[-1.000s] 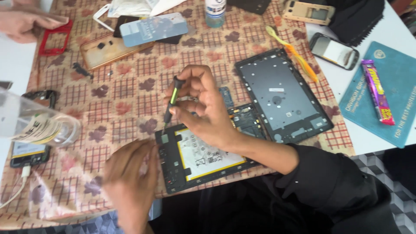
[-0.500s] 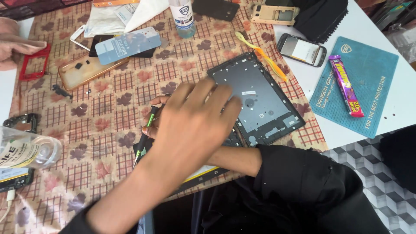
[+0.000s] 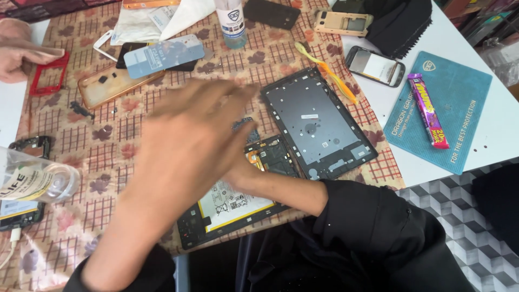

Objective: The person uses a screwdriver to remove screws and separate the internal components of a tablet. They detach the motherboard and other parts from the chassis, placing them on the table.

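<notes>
My left hand (image 3: pixel 186 138) is a blur with its fingers spread and nothing in it, stretched over the flowered cloth above the opened tablet (image 3: pixel 232 208). That tablet lies near the table's front edge, its white battery showing. My right hand (image 3: pixel 246 176) comes in from the right in a black sleeve. It lies almost wholly under the left hand, at the tablet's upper edge, so its fingers and whatever they hold are hidden. The dark grey tablet back cover (image 3: pixel 316 124) lies just right of both hands.
A clear bottle (image 3: pixel 38 181) lies on its side at the left edge. Another person's hand (image 3: pixel 21 51) rests by a red phone frame (image 3: pixel 48 75) at far left. A yellow-orange toothbrush (image 3: pixel 330 75), a phone (image 3: pixel 376 65) and a blue mat (image 3: pixel 459 86) bearing a candy bar (image 3: pixel 430 111) lie right.
My left hand has swept from the lower left up and rightward across the tablet. It now covers my right hand, which held a green-tipped tool one second ago.
</notes>
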